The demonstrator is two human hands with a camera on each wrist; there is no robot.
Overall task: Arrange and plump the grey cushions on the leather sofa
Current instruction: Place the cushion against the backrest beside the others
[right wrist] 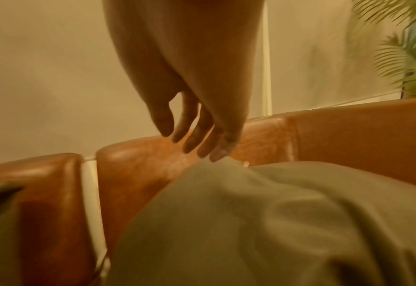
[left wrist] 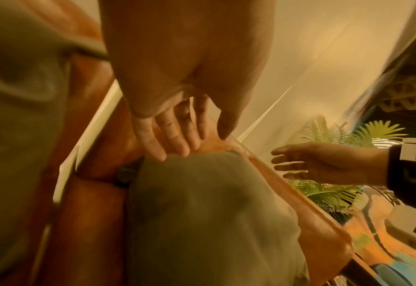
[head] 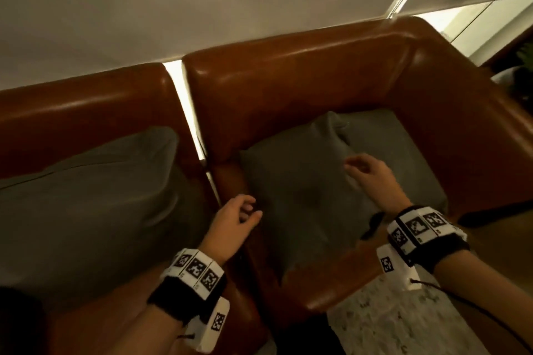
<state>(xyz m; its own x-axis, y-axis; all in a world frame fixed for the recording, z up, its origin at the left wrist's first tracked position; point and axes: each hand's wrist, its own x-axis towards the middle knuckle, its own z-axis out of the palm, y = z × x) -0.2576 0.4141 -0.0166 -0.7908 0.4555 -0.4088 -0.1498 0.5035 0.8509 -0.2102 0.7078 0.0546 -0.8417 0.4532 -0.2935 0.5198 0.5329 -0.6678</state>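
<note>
A grey cushion (head: 305, 190) lies creased and dented in the middle of the frame, leaning on the backrest of the brown leather sofa (head: 302, 66); a second grey cushion (head: 86, 196) fills the seat at the left. The left hand (head: 235, 220) hovers at the first cushion's left edge, the right hand (head: 372, 176) above its upper right; both hold nothing, fingers loosely spread. Only the left wrist view shows the green plant (left wrist: 329, 193) at its right edge.
</note>
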